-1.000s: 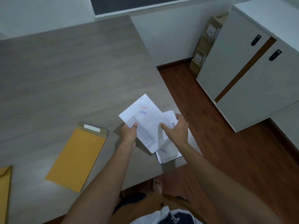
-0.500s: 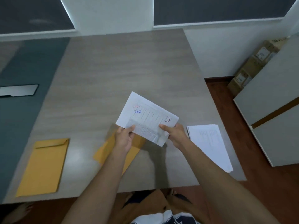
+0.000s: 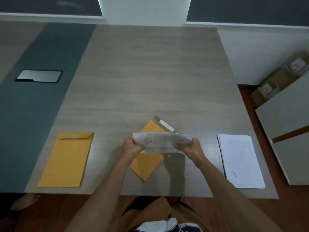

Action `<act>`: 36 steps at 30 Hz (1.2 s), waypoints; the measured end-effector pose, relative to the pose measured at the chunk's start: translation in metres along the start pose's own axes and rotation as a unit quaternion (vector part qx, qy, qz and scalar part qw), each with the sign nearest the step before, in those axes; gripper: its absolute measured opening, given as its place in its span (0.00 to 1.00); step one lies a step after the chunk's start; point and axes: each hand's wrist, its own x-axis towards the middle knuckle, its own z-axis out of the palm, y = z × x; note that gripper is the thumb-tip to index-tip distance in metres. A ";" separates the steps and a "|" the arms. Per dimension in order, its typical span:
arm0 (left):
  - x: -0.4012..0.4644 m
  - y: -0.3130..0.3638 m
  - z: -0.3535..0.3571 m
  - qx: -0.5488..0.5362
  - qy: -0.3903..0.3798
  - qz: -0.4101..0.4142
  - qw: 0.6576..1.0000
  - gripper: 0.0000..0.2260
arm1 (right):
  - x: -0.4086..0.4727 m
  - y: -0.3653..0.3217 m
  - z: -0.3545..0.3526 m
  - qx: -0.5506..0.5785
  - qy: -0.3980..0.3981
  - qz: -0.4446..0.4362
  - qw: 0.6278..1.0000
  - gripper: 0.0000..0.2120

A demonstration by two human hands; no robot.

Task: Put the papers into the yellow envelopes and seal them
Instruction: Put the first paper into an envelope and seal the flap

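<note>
Both my hands hold one bundle of white printed papers [image 3: 160,141] level above the table, my left hand [image 3: 131,146] on its left end, my right hand [image 3: 189,147] on its right end. Right under the papers lies a yellow envelope [image 3: 147,163], tilted, its flap open with a white adhesive strip [image 3: 166,125] showing. A second yellow envelope [image 3: 66,159] lies flat to the left with its flap folded down. On the table's right side rests a stack of white papers [image 3: 240,160].
The wood table [image 3: 150,72] has a grey strip on its left with a metal cable hatch [image 3: 39,76]. Its near edge is close to my body. A white cabinet [image 3: 287,118] and cardboard boxes [image 3: 280,77] stand on the right.
The camera has swung left and centred on the table. My hands carried the papers from the stack at the right edge over the open envelope and tipped them flatter.
</note>
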 end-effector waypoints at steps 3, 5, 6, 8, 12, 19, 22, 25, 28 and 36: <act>-0.001 -0.007 0.009 -0.024 0.007 -0.014 1.000 0.13 | -0.005 0.011 0.011 0.016 0.018 0.020 1.000 0.17; -0.001 -0.004 0.013 -0.031 0.010 -0.006 0.999 0.14 | -0.005 0.012 0.017 0.017 0.022 0.021 0.999 0.19; 0.000 -0.001 0.014 -0.034 0.013 -0.006 0.999 0.15 | -0.004 0.012 0.019 0.017 0.025 0.025 0.999 0.19; 0.005 0.001 0.013 -0.039 0.010 -0.011 0.999 0.15 | -0.002 0.009 0.020 0.010 0.032 0.039 0.999 0.19; 0.018 0.001 0.012 -0.002 -0.029 -0.003 1.000 0.15 | 0.005 0.002 0.011 -0.029 0.040 0.058 0.997 0.19; 0.039 0.015 0.040 0.228 -0.001 0.090 0.969 0.25 | 0.036 -0.016 -0.053 -0.022 0.100 0.058 0.993 0.22; 0.045 0.022 0.055 0.373 -0.024 0.117 0.920 0.33 | 0.052 -0.027 -0.079 -0.024 0.119 0.049 0.991 0.24; 0.052 0.025 0.068 0.476 -0.057 0.115 0.870 0.44 | 0.066 -0.034 -0.092 -0.050 0.115 0.039 0.991 0.23; 0.055 0.023 0.072 0.526 -0.065 0.112 0.841 0.48 | 0.075 -0.036 -0.095 -0.083 0.103 0.032 0.991 0.24; 0.060 0.029 0.071 0.557 -0.050 0.144 0.816 0.44 | 0.093 -0.037 -0.092 -0.145 0.075 0.010 0.987 0.25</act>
